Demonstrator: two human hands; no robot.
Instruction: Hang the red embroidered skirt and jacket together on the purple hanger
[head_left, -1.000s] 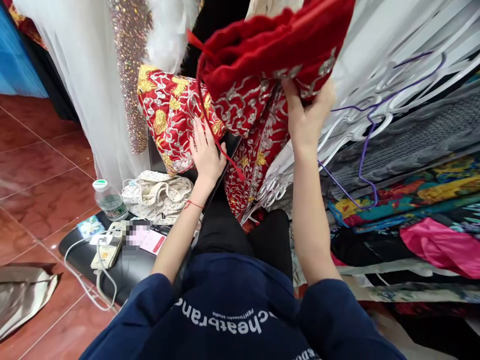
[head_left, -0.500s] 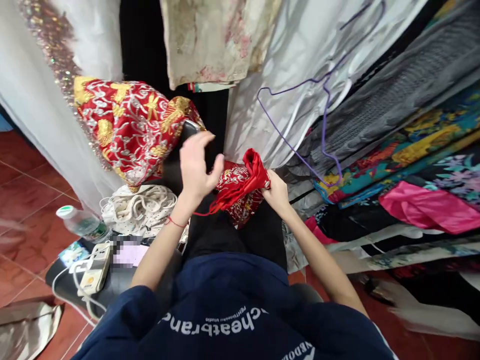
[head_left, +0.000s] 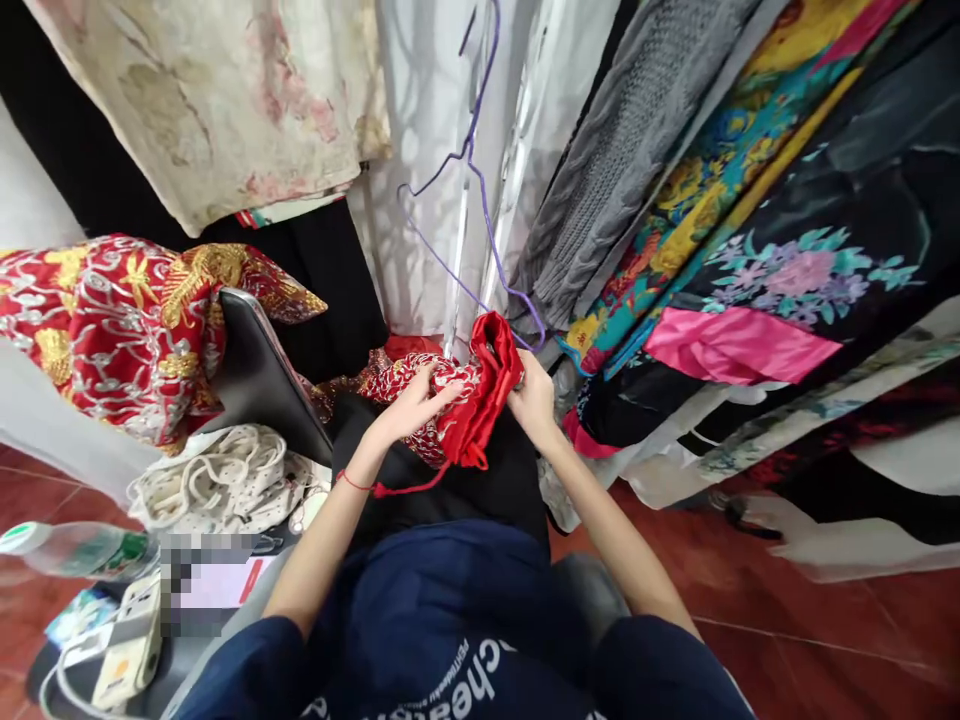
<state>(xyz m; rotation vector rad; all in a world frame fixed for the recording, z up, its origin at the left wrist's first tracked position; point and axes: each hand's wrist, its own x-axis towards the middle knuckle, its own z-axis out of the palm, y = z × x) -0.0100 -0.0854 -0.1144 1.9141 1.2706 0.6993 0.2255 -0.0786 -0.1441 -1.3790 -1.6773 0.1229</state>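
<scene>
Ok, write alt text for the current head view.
A person's left hand rests on bunched red embroidered cloth over their lap while the right hand grips its edge. Gold-patterned cloth lies left; a purple hanger hangs ahead, floral garments to the right.

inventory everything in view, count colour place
embroidered cloth: 1+, red with gold, centre and left
hanger: 1, purple, upper centre
white fabric: 1+, white, behind hanger
floral cloth: 1, cream, upper left
hanging clothes: several, grey, black, multicoloured, right
bundled cloth: 1, off-white, left
bottle: 1, clear, lower left
phone: 1, pink screen, lower left
box: 1, cream, lower left
floor: 1, red, lower right
shirt: 1, navy, bottom
left hand: 1, bare, on embroidered cloth
right hand: 1, bare, gripping embroidered cloth
</scene>
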